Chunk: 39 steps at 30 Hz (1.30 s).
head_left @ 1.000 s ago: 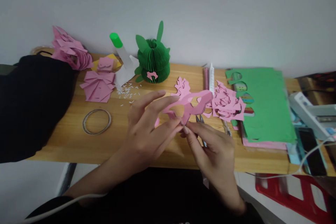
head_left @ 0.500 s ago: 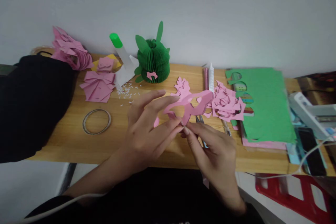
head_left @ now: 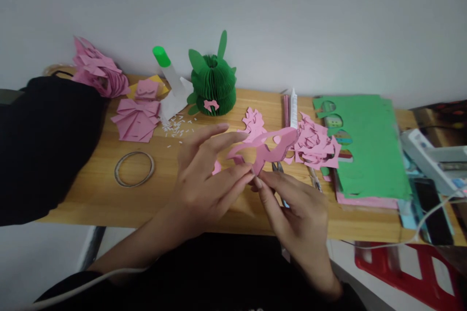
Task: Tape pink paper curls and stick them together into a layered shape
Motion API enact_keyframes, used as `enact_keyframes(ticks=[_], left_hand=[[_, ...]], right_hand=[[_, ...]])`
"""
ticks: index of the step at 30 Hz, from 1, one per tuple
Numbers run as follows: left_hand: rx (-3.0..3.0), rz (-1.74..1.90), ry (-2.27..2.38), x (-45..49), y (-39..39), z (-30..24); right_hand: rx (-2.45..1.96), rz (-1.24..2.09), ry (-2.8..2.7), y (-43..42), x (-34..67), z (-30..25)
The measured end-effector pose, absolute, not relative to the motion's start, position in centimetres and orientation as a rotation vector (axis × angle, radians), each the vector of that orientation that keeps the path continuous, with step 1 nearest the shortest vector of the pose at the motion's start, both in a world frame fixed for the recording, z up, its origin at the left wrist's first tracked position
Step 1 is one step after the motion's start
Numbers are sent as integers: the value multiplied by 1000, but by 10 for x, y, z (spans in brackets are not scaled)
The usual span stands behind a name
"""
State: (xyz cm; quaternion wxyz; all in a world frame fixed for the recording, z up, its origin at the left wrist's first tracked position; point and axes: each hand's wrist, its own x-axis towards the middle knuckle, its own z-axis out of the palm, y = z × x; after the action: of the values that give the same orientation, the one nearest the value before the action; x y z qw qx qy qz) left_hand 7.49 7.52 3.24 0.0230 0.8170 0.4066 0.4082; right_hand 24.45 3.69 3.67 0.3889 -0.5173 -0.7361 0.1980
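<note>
A wavy-edged pink paper cut-out [head_left: 279, 146] with an opening in it is held up above the table between both hands. My left hand [head_left: 202, 180] pinches its lower edge with fingers pressed together, while the upper fingers stretch out along its left side. From the right, my right hand [head_left: 299, 204] grips the same lower edge between thumb and forefinger. Scissors [head_left: 278, 167] lie on the wood, partly hidden by my right hand. Pink paper scraps [head_left: 315, 143] are heaped behind and to the right, and a frilly pink cut-out [head_left: 253, 124] lies behind the held piece.
Green paper sheets [head_left: 368, 146] lie at the right beside a phone [head_left: 432, 209]. A green pleated paper ball [head_left: 213, 87] stands at the back, near a green-capped glue bottle [head_left: 170, 70]. A tape ring [head_left: 134, 169] and folded pink paper [head_left: 136, 121] are on the left.
The pink cut-out has tilted slightly, its right end shifting a little to the right. Both hands keep nearly the same position and grip.
</note>
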Motion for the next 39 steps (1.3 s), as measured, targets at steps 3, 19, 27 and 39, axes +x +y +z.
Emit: enact_keyframes(ticks=[3,19,27,39], left_hand=[[2523,1281,1260,75,75,32],[2524,1306,1272,78,74,33],[2554,1316,1295,79,72,35],[2554,1361,1346,73,76,35]], right_hand=[[-1321,509,-1865,37,244,37],[-1312,422,-1875,35,243,38],[-1284,392,-1874,36,241,37],[-1355,584,-1731,42,241,35]])
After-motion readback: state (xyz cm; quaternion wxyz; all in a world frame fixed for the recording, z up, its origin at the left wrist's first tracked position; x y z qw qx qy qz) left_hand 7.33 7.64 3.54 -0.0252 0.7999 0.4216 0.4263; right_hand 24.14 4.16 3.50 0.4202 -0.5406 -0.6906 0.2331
